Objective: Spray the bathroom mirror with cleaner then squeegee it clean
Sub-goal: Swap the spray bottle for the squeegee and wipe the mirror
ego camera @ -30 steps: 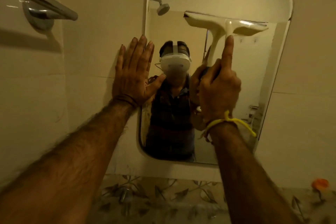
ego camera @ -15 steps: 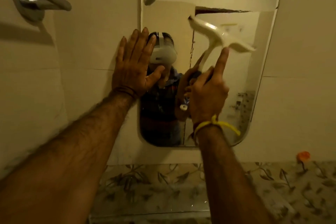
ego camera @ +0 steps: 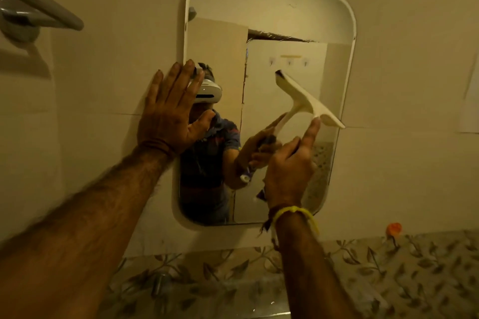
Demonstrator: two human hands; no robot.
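A rounded rectangular mirror (ego camera: 272,15) with a white frame hangs on the tiled wall. My right hand (ego camera: 289,166) grips the handle of a cream squeegee (ego camera: 305,101), index finger stretched up behind its head. The blade is tilted, its left end high and its right end near the mirror's right edge, about mid-height. My left hand (ego camera: 171,111) lies flat, fingers spread, across the mirror's left frame and the wall. No spray bottle is in view.
A metal towel bar (ego camera: 39,8) juts from the wall at upper left. Below the mirror runs a leaf-patterned tile band (ego camera: 388,274). A small orange object (ego camera: 394,228) sits on the wall at lower right. A pale sheet (ego camera: 470,101) hangs at the right edge.
The squeegee has come down the mirror from near the top to mid-height and tilted, right end dropping. My left hand stayed flat on the frame. The view shifted downward.
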